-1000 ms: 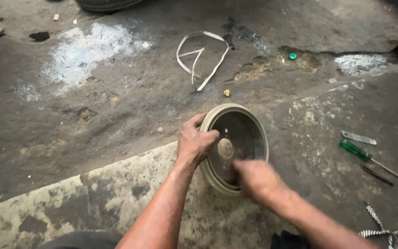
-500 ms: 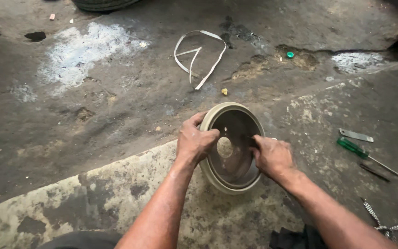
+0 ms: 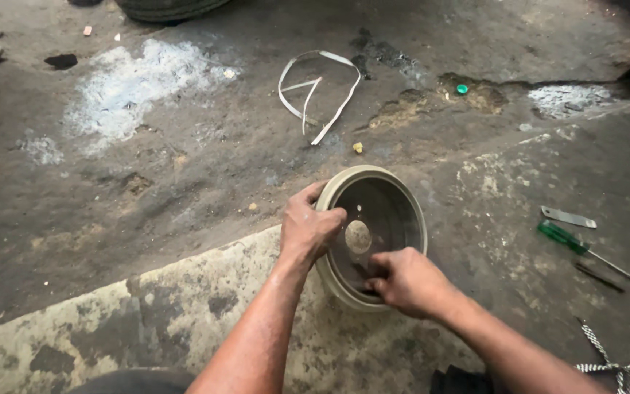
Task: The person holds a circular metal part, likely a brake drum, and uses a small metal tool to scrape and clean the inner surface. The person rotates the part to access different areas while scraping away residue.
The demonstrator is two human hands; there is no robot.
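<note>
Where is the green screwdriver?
In the head view the green screwdriver lies on the concrete floor, to the right of the round metal drum, apart from both hands, with a flat metal strip just above it.

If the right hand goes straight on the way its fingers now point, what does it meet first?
Probably the dark inner face of the drum: the right hand already reaches over the near rim, fingers toward the middle hub. Depth is unclear, so it may touch already.
</note>
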